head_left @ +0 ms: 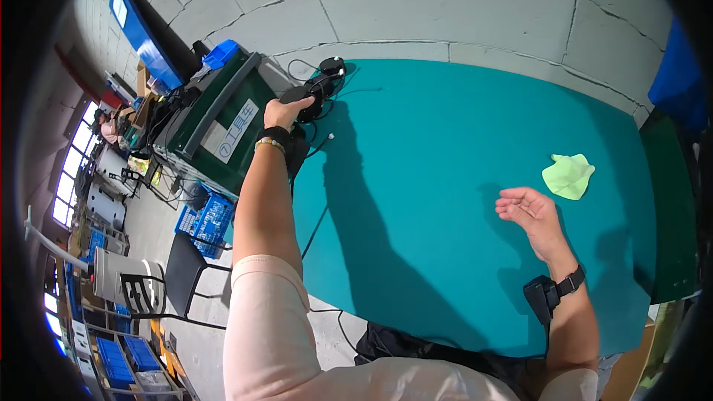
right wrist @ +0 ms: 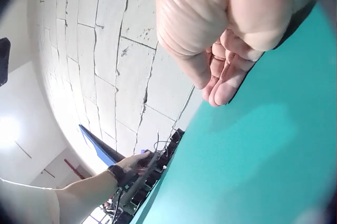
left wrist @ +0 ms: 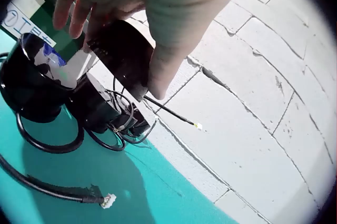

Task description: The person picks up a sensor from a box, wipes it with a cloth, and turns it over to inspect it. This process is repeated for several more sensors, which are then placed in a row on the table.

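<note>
One black device (left wrist: 124, 50) sits at the table's (head_left: 445, 141) far left corner, clasped by the left hand (head_left: 284, 111); rigid, probably hefty, cables trailing below the grip. Right hand (head_left: 529, 212) rests relaxed, empty.

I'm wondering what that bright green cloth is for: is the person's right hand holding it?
No. The right hand rests palm up on the teal table, holding nothing, and the green cloth lies apart from it.

My head camera looks steeply down over the teal table (head_left: 445, 178). Each wrist camera sits close under its palm, facing the far wall (left wrist: 253, 103). The right wrist view also catches the left hand (right wrist: 138, 164).
</note>
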{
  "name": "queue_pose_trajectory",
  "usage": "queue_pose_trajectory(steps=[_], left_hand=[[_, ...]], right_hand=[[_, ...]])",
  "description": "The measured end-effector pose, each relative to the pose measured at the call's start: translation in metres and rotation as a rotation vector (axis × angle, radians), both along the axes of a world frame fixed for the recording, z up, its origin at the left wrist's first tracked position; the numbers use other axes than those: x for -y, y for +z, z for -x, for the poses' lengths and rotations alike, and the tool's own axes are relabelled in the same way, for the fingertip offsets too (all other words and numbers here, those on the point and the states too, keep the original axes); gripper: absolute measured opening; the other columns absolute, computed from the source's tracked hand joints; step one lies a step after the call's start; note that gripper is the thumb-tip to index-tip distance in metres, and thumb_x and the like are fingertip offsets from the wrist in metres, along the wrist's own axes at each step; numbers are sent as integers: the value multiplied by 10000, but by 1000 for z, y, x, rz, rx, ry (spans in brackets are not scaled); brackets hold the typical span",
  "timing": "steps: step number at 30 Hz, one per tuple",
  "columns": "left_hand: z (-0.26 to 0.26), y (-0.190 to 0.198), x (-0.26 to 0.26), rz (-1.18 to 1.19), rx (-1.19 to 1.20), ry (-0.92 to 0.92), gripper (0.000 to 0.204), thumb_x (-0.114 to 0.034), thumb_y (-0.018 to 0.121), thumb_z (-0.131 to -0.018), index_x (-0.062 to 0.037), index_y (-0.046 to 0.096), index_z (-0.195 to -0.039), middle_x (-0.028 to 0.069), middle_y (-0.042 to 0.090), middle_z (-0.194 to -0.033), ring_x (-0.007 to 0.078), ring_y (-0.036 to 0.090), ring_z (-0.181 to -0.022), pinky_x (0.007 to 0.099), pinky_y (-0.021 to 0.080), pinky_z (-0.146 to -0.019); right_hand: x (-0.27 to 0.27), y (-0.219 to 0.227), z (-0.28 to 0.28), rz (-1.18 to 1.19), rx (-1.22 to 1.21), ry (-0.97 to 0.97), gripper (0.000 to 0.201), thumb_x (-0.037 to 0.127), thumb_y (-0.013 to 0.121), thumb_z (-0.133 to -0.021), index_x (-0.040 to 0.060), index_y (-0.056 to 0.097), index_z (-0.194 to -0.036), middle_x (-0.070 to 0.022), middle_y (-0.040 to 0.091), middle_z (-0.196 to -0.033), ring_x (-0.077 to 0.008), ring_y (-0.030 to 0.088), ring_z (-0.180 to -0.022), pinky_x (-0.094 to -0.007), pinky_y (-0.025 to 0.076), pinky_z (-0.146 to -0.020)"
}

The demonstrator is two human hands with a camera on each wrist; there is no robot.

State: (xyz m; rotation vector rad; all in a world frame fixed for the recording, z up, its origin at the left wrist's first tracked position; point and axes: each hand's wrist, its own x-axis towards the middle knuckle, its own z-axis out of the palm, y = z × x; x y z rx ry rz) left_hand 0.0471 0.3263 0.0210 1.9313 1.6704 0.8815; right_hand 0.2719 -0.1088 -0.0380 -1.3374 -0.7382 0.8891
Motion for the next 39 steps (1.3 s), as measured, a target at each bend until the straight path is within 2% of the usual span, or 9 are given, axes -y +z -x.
queue_pose_trajectory(steps=[11, 17, 21, 23, 25, 29, 31, 32, 39], left_hand=[[-5, -26, -29, -214, -178, -13, 992, -512, 829, -499, 137, 459, -1152, 253, 573, -1088, 333, 571, -1014, 376, 440, -872], [0, -30, -70, -108, 270, -233, 997, -373, 856, -551, 148, 358, -1241, 212, 498, -1173, 248, 500, -1082, 326, 395, -912], [-2, 53, 51, -45, 493, -671, 643, -309, 633, -836, 74, 378, -1284, 152, 468, -1241, 196, 459, -1137, 333, 318, -983], [-1, 69, 101, 127, 924, -735, 448, -254, 498, -923, 11, 428, -1278, 144, 473, -1281, 179, 462, -1158, 254, 361, -940], [-6, 67, 169, 176, 1035, -909, 473, -303, 458, -936, 1, 409, -1295, 168, 408, -1333, 219, 432, -1194, 336, 316, -1032], [-21, 26, 280, 355, 509, -1224, 588, -347, 569, -865, 8, 376, -1292, 118, 508, -1165, 222, 507, -1078, 349, 387, -952], [-29, -4, 304, 689, 519, -1259, 492, -240, 632, -834, 1, 435, -1214, 88, 542, -1081, 205, 549, -970, 338, 426, -876], [-33, -14, 316, 798, 490, -1278, 447, -212, 633, -833, 1, 455, -1184, 83, 559, -1058, 187, 555, -942, 314, 436, -847], [-38, -41, 326, 891, 305, -1249, 344, -185, 579, -878, -4, 477, -1151, 70, 581, -1017, 137, 569, -892, 244, 454, -789]], right_hand=[[3, -9, -7, -57, -79, 51, 249, 30, 521, -877, -46, 532, -1114, -150, 594, -1037, -189, 590, -946, -301, 492, -842], [-2, -24, -12, -132, -104, 90, 249, 32, 522, -881, -41, 527, -1119, -154, 586, -1052, -200, 594, -946, -319, 499, -849], [-2, -19, -13, -103, -69, 94, 246, 51, 521, -886, -43, 525, -1114, -162, 589, -1048, -198, 599, -935, -312, 501, -842], [-3, -25, -13, -135, -32, 79, 240, 48, 518, -880, -48, 534, -1099, -163, 601, -1023, -193, 606, -921, -306, 505, -829], [-4, -24, -11, -134, 82, 75, 236, 28, 515, -862, -48, 545, -1083, -160, 610, -998, -197, 615, -885, -291, 511, -781], [8, -3, -4, -36, 59, 0, 219, 30, 531, -837, -38, 578, -1039, -150, 633, -927, -185, 623, -832, -283, 507, -728], [30, 28, 5, 35, 659, -96, 193, 60, 554, -825, -30, 603, -989, -129, 642, -855, -170, 624, -787, -283, 500, -696], [50, 44, 11, -62, 655, -117, 185, 78, 568, -821, -28, 610, -966, -121, 643, -831, -161, 624, -780, -283, 500, -696], [303, 72, 37, -76, 470, -606, 207, 145, 590, -867, 8, 617, -1020, -54, 643, -903, -114, 596, -828, -243, 482, -712]])
